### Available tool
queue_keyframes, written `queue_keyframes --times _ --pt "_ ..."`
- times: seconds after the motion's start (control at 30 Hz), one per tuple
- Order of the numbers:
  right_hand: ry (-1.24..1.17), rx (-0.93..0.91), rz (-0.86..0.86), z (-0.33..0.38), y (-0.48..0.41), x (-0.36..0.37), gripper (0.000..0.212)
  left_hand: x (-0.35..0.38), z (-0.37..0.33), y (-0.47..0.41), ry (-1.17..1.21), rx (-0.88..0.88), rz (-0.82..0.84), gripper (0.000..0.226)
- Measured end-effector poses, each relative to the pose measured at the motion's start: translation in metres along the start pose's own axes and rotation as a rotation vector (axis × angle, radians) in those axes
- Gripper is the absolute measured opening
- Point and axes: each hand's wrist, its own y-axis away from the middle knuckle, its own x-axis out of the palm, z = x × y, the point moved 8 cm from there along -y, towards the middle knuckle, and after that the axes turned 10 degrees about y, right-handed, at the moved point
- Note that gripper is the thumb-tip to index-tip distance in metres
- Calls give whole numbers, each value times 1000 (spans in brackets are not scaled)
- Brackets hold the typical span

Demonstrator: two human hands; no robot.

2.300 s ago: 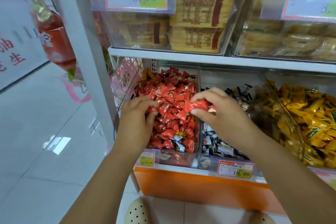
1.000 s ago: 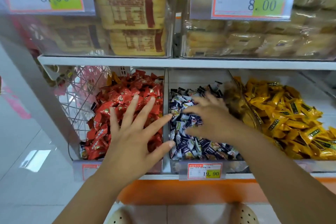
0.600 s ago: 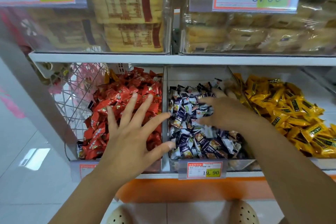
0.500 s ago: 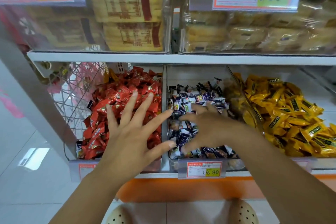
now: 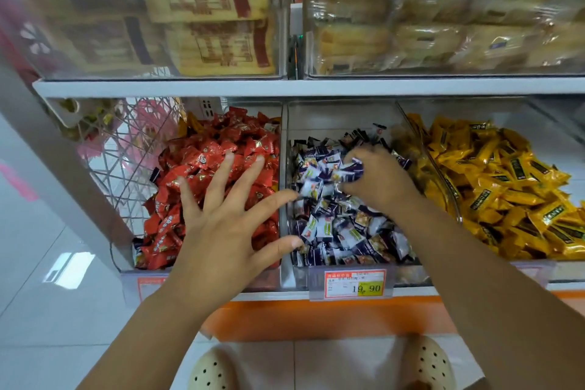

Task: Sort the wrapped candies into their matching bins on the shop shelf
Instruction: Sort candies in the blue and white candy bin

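1. One head-worn wide-angle camera looks forward and steeply down (the wearer's shoes (image 5: 209, 370) show at the bottom edge).
2. It sits close to the shelf (image 5: 190, 88), facing it squarely, with the middle bin (image 5: 335, 117) of purple-and-white candies (image 5: 335, 231) near frame centre.

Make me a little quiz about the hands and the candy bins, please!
1. True or false: the left hand lies spread open over the red candies.
2. Which candies does the right hand grip? A) yellow candies B) purple-and-white candies C) red candies
3. Fill in: the price tag on the middle bin reads ____.
Key: 1 true; 2 B; 3 19.90
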Motion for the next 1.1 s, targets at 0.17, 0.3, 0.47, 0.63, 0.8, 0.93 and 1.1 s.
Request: queue_keyframes --times 0.17,0.3,0.47,0.63,0.8,0.93,1.1 --pt "86 -67 88 13 15 -29 62 1 2 -1 18 22 -1 60" --pt "66 -428 78 80 38 5 13 1 2 -2 -2 29 -2 60" --pt "283 -381 181 61 19 47 56 -1 2 0 2 15 -7 59" --pt "368 -316 274 54 16 53 67 0 4 1 31 0 -8 59" --pt "359 -322 217 57 16 53 50 0 3 0 39 -1 -15 58" --pt "330 -321 136 58 15 53 36 0 2 0 61 -15 -23 58" --pt "41 -239 238 44 10 41 41 -1 3 1 88 -24 -23 58"
